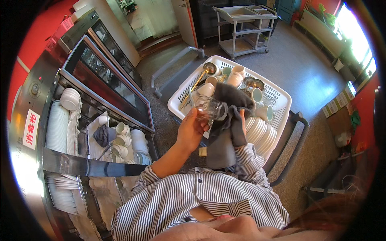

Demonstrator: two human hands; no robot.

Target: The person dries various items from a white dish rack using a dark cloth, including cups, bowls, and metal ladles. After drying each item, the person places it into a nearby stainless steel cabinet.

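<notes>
My left hand grips a small clear drinking glass, tilted on its side above the basket. A dark grey cloth drapes over and hides most of my right hand, which holds it beside the glass's rim. Below both hands is a white perforated plastic basket. Inside are a gold ladle, several white and pale cups, a pale green-lined cup, small metal bowls and a row of white plates standing on edge.
The basket rests on a dark trolley with grey handles. At my left, a metal disinfection cabinet with an open glass door holds stacked plates, bowls and a dark cloth. A grey three-tier cart stands farther off.
</notes>
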